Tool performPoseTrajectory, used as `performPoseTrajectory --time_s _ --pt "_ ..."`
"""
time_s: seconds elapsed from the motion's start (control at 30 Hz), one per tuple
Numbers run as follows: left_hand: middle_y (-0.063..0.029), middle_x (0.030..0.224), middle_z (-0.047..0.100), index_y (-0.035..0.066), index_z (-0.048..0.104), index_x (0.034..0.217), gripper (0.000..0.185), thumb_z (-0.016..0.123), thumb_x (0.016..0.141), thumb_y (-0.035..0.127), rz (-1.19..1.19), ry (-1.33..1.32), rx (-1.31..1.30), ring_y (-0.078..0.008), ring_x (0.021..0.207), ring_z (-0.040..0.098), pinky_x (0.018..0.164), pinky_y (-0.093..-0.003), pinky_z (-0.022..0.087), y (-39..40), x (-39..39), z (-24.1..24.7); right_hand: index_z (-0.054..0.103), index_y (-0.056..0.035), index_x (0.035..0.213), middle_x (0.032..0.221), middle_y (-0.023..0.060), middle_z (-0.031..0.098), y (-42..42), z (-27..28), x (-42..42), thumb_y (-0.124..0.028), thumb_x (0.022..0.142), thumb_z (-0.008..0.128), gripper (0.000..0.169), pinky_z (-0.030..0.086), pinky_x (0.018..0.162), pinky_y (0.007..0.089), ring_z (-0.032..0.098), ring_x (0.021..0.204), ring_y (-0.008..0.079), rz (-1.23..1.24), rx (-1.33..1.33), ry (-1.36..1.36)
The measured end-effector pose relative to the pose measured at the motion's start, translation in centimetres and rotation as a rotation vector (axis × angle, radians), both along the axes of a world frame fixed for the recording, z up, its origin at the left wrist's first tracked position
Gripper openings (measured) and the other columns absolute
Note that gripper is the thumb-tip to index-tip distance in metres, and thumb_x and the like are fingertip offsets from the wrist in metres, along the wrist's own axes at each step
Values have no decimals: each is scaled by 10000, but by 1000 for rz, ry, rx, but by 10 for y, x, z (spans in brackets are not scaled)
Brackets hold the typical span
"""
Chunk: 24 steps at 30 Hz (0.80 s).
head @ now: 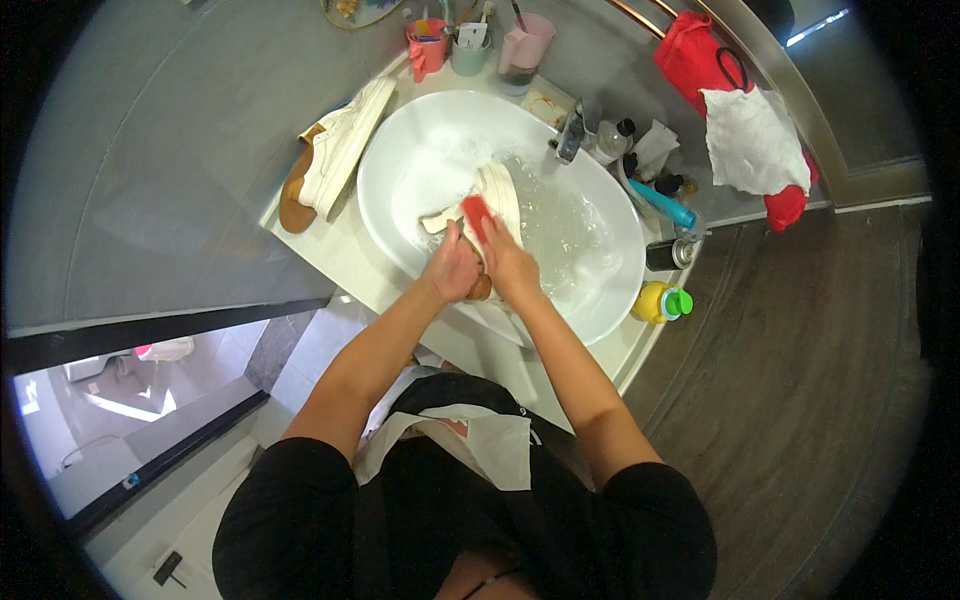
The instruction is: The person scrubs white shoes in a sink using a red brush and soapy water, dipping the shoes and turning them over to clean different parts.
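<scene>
A white shoe [504, 196] with a brown heel part lies in a white oval washbasin [382, 217] of cloudy, sudsy water. My left hand [454, 268] grips this shoe near its heel end. In my right hand [511, 264] is a red brush [475, 216], held against the shoe's upper; its bristles are hidden. A second white shoe [341, 157], also with a brown heel, rests on its side on the counter left of the basin.
A faucet [573, 136] stands at the basin's back right. Bottles, a blue tube [664, 204], a black can [667, 255] and a yellow bottle [657, 301] line the right rim. Cups with toothbrushes [471, 54] stand behind. A white cloth [754, 142] hangs at right.
</scene>
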<state>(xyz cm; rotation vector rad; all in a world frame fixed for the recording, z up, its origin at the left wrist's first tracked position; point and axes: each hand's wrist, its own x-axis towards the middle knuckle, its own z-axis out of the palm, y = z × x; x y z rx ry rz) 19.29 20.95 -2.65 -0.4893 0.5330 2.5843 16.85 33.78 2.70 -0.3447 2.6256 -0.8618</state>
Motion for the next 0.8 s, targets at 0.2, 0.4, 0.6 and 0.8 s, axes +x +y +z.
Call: performPoseTrajectory --time_s 0.2,0.4,0.6,0.8 --pt "6 763 534 138 544 932 308 477 947 439 23 -173 -109 -128 645 511 581 -279 426 7 -2 25 463 -140 1337 1367 125 459 9 -63 -44 -222 917 458 428 445 917 375 534 1135 312 -131 -208 248" --pt "-84 1124 601 5 510 1165 328 553 931 231 -377 -23 -520 -183 990 605 867 -328 505 12 8 -31 479 -95 1324 1233 150 550 37 -53 -47 -187 903 510 432 425 901 338 534 1076 290 -738 -678 -164" --pt "-109 1189 566 -27 463 1215 387 543 931 223 -202 -52 -417 -210 1048 586 886 -339 490 19 6 -20 505 -110 1298 1155 129 595 126 -140 -14 -167 890 534 413 506 771 359 626 904 274 -342 71 574" --pt "-90 1201 552 -5 471 1215 384 527 936 253 -155 -99 -494 -201 1065 560 882 -342 471 17 -3 -14 525 -116 1274 1335 108 491 123 -95 -5 -132 885 527 390 458 912 347 570 1092 286 -214 18 77"
